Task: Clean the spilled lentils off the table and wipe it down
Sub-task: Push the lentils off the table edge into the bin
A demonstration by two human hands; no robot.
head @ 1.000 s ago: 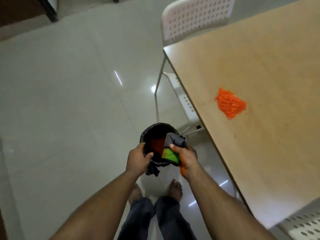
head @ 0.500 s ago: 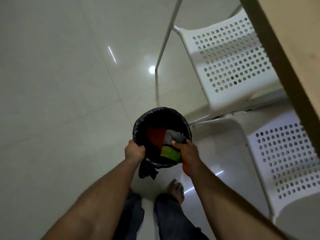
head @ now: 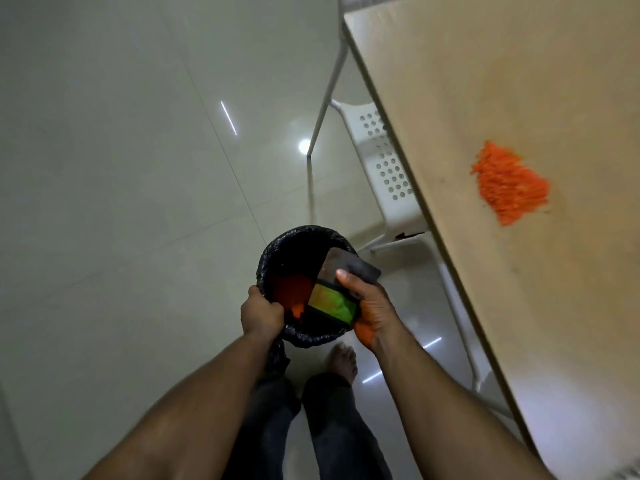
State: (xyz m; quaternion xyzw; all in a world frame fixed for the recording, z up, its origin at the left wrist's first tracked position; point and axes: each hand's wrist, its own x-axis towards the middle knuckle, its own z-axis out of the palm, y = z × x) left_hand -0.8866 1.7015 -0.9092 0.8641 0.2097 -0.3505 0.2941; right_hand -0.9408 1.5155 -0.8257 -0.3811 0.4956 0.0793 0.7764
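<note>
Lentils point(head: 509, 183) lie in one orange heap on the counter point(head: 519, 306), toward two o'clock from both hands and well apart from them, with the counter's near edge running between. A second lot of lentils already sits inside the bin point(head: 277, 251), a dark bag-lined pail held above the floor at the middle of the view. The left hand point(head: 260, 315) curls over the bin's rim at its eight o'clock side and grips it. The right hand point(head: 372, 306) holds a cloth point(head: 349, 266) at the rim's four o'clock side, thumb on top pinching the grey fold, with a green-yellow patch of the cloth hanging into the bin; an orange smear shows at the heel of that hand, though what it is cannot be told. The heap's long axis runs roughly from eleven to five o'clock, nearly parallel to the counter edge. By my reading the right hand is the nearer one to the heap and already carries the cloth, so the next sweep would fall to it, moving up and right over the edge, while the left brings the bin under that edge to catch what is pushed off. A white perforated chair point(head: 388, 168) stands tucked beneath the counter at twelve o'clock from the bin, close enough to crowd it. Bare feet point(head: 343, 360) show below the bin on the tiled floor point(head: 104, 168).
</note>
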